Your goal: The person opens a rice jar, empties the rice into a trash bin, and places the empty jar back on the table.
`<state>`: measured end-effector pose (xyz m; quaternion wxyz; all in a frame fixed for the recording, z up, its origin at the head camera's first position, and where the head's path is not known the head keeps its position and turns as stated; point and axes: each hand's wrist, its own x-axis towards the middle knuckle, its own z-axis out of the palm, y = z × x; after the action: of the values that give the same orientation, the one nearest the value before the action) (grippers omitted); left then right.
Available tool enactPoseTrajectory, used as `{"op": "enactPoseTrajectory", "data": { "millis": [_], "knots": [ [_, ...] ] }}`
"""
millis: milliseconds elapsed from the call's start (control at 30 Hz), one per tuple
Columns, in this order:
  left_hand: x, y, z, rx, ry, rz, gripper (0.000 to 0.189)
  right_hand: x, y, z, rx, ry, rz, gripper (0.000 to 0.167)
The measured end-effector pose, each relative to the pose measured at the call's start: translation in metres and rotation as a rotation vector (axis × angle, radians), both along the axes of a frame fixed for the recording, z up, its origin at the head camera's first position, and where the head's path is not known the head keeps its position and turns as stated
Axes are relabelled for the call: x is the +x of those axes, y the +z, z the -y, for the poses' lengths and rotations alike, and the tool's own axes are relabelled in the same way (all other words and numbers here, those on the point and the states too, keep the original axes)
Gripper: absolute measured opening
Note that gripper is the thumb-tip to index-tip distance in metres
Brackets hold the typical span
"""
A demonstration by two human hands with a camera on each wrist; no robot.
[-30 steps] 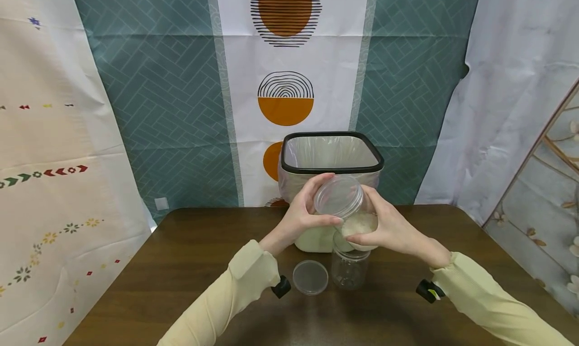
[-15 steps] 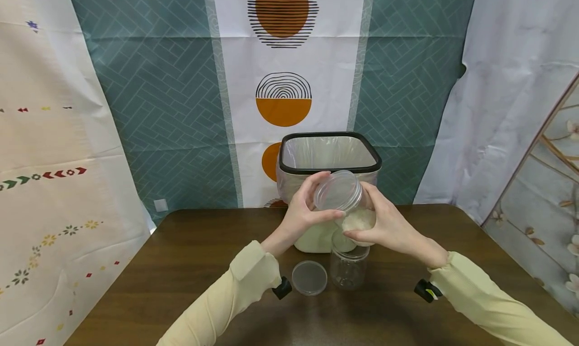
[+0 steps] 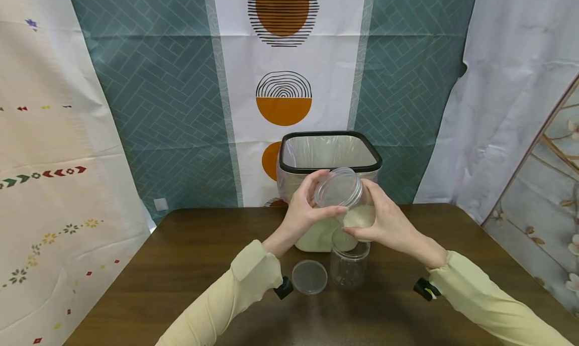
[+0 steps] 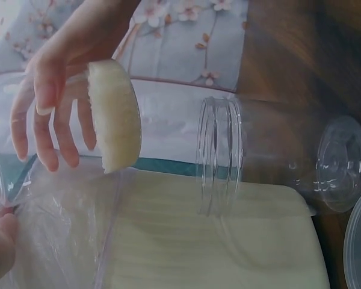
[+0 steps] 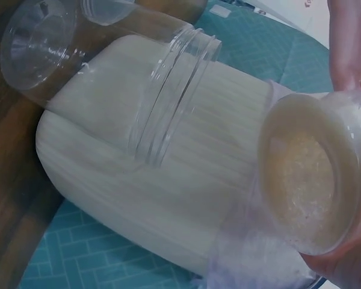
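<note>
Both hands hold a clear screw-top jar [image 3: 360,216] above the table, tilted so its round top faces the head camera. Pale rice-like grains [image 4: 117,117] lie in its base. My left hand [image 3: 298,215] grips the ridged top, thumb in front and fingers behind. The right hand [image 3: 390,224] curls round the jar's body lower down. Just below, a second clear jar [image 3: 348,273] stands upright on the table with nothing visible inside and its mouth uncovered. A translucent round lid [image 3: 309,277] lies flat to its left. In the right wrist view, the held jar's base [image 5: 304,174] shows the grains through it.
Behind the hands stands a cream bin [image 3: 312,239] with a black rim [image 3: 332,170] and a clear plastic liner. The dark wooden table [image 3: 194,265] reaches back to a patterned cloth [image 3: 172,110]. Light curtains [image 3: 506,85] hang on both sides.
Both hands have lifted the grain-filled jar slightly, keeping the same grip and tilt. The standing jar and the loose lid stay where they were.
</note>
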<state>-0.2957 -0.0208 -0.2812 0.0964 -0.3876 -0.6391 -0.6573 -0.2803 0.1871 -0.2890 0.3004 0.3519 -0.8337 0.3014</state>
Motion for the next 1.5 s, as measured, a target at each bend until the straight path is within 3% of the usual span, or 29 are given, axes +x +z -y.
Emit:
{"op": "enactPoseTrajectory", "data": {
  "millis": [233,367,533,667,833,1067,1300,1500],
  "knots": [
    [0.002,0.003,-0.001,0.001,0.031,0.024,0.069,-0.002,-0.001,0.001,0.036,-0.061,-0.122,0.094],
    [0.012,0.011,0.001,0.015,0.052,0.027,0.067,-0.004,-0.002,0.000,0.047,-0.071,-0.181,0.093],
    [0.030,0.024,0.002,0.005,0.085,-0.001,0.067,-0.006,-0.005,-0.002,0.039,-0.083,-0.189,0.093],
    [0.033,0.025,0.004,-0.009,0.110,-0.010,0.067,-0.006,-0.006,-0.004,0.035,-0.089,-0.168,0.094],
    [0.027,0.017,0.007,-0.010,0.143,-0.013,0.068,-0.006,-0.006,-0.007,0.030,-0.099,-0.149,0.096],
    [0.009,-0.006,0.017,-0.048,0.198,-0.006,0.070,-0.004,-0.008,-0.013,0.019,-0.114,-0.122,0.098],
    [0.006,-0.020,0.034,-0.034,0.168,0.012,0.072,-0.004,-0.012,-0.020,-0.007,-0.128,-0.110,0.097],
    [0.007,-0.024,0.048,-0.100,0.206,0.038,0.076,-0.003,-0.012,-0.024,-0.016,-0.152,-0.103,0.096]
  ]
}}
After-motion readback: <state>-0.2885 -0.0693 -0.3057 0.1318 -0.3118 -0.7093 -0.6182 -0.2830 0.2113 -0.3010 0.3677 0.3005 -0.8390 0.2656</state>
